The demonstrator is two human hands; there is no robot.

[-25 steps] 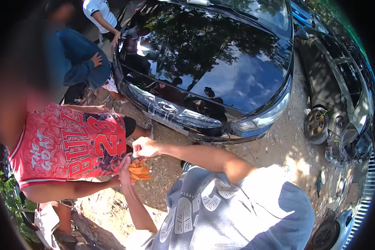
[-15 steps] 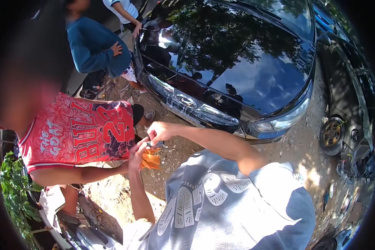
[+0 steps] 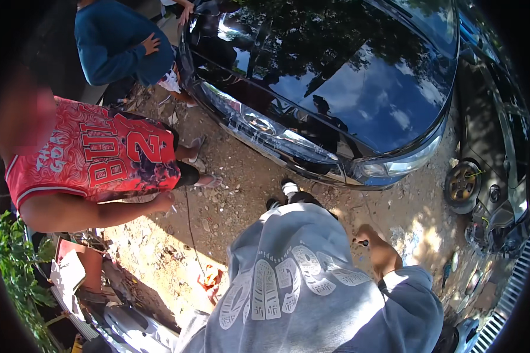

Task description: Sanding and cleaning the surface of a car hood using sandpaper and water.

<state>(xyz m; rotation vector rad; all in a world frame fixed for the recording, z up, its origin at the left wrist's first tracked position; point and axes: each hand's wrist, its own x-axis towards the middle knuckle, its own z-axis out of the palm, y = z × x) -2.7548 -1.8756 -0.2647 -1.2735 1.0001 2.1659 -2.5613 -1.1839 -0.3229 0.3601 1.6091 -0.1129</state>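
Note:
My right hand hangs beside my right hip, fingers curled round a small dark object with a round end; most of it is hidden, so its kind is unclear. Low on my left side, an orange cloth hangs at the end of my left arm. My left hand grips it, though bright sunlight washes out the fingers. To my left stands a person in a red sleeveless jersey, with a thin white stick, like a cigarette, between the fingers of one hand.
A black car faces me, its bumper just beyond my feet. Another person in a blue sweater stands by its front corner. On the right is a dark damaged vehicle with an exposed wheel. Car parts and a leafy plant flank the lower left.
My hands were together near the jersey wearer's hand; now they are apart and lowered, the right at my right side and the left with the orange cloth at my left. My view has shifted.

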